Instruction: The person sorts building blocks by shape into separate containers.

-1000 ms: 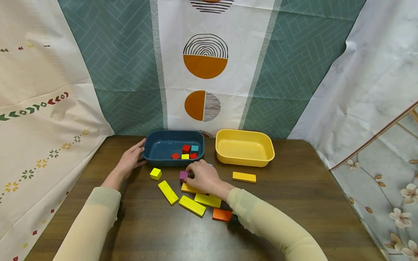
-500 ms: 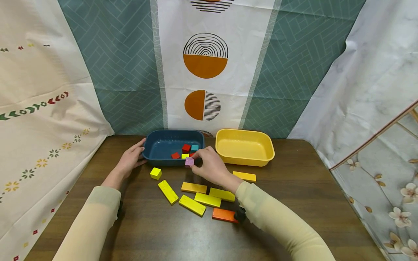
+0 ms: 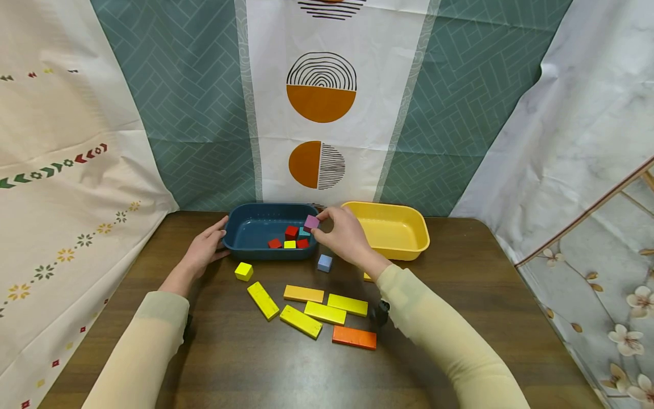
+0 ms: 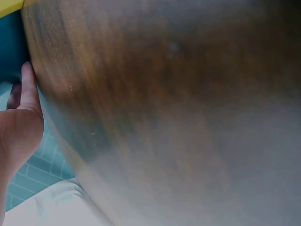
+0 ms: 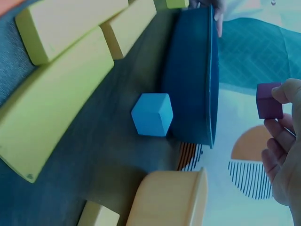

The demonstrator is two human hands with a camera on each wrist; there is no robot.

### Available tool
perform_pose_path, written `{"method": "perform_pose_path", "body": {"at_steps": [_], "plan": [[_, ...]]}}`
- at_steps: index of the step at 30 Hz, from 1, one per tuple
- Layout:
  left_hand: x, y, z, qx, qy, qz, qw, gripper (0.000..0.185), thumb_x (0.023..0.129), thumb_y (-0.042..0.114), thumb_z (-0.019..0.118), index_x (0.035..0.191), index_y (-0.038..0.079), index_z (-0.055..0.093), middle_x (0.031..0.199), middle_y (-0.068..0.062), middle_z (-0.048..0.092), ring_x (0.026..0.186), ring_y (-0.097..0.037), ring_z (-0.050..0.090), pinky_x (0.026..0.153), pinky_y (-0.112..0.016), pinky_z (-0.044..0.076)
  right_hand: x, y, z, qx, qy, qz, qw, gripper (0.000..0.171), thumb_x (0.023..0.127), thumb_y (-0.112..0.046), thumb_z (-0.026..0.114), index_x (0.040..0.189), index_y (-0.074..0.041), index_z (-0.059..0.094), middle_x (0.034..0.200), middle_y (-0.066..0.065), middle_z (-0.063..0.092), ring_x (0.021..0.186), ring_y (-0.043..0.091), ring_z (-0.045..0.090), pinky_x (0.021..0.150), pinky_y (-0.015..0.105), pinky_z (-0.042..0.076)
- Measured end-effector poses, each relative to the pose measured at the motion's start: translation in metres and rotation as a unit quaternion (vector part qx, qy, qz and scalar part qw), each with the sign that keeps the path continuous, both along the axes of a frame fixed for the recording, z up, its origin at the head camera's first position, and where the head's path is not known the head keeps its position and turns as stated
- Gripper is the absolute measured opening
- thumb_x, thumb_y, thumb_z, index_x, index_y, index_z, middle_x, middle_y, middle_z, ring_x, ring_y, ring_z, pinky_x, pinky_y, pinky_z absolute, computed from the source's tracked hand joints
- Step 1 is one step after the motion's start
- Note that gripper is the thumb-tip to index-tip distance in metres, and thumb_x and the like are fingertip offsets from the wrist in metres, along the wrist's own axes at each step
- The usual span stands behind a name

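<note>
In my right hand (image 3: 347, 236), thumb and fingers pinch a purple cube (image 3: 312, 223), held over the right end of the dark blue bin (image 3: 255, 253). The right wrist view shows the same purple cube (image 5: 269, 100) at the fingertips, above the bin's rim. My left hand (image 3: 202, 250) rests against the bin's left end with its fingers fairly straight. Inside the bin lie several small cubes: a red cube (image 3: 291, 233), a yellow cube (image 3: 289, 245), a teal cube (image 3: 304, 233) and more red ones. A light blue cube (image 3: 324, 263) sits on the table just in front.
To the right stands a yellow bin (image 3: 390, 250), partly behind my right hand. A yellow cube (image 3: 243, 272) lies near the blue bin's front left. Several flat blocks are spread before me, among them a yellow block (image 3: 301, 322) and an orange-red block (image 3: 354, 337).
My right hand has lifted the purple cube off the table and carried it up and rightward to above the blue bin. The light blue cube has come into sight. The left hand stays put.
</note>
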State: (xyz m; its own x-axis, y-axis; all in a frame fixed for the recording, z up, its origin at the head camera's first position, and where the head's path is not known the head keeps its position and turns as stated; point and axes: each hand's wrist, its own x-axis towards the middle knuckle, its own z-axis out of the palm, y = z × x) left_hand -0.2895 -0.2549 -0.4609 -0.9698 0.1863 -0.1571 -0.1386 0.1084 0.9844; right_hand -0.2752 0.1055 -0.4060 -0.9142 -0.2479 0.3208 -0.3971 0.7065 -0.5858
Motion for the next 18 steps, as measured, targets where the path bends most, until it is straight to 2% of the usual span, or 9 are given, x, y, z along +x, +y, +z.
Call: {"method": "perform_pose_path", "body": {"at_steps": [7, 18], "plan": [[0.000, 0.000, 0.000, 0.001, -0.002, 0.001, 1.0000, 0.058, 0.111, 0.017, 0.032, 0.165, 0.016, 0.013, 0.168, -0.020, 0.010, 0.143, -0.048, 0.033, 0.110, -0.060, 0.034, -0.011, -0.002, 0.000, 0.014, -0.010, -0.014, 1.000, 0.033, 0.089, -0.031, 0.079, 0.115, -0.013, 0.072, 0.115, 0.005, 0.068, 0.114, 0.021, 0.049, 0.089, 0.035, 0.051], [0.000, 0.000, -0.001, 0.003, -0.002, 0.006, 1.0000, 0.058, 0.111, 0.017, 0.033, 0.165, 0.016, 0.014, 0.168, -0.020, 0.011, 0.143, -0.047, 0.034, 0.110, -0.059, 0.034, -0.025, -0.007, -0.008, 0.020, -0.002, -0.026, 0.999, 0.031, 0.090, -0.032, 0.078, 0.113, -0.012, 0.072, 0.109, 0.003, 0.068, 0.111, 0.020, 0.049, 0.085, 0.034, 0.050]]}}
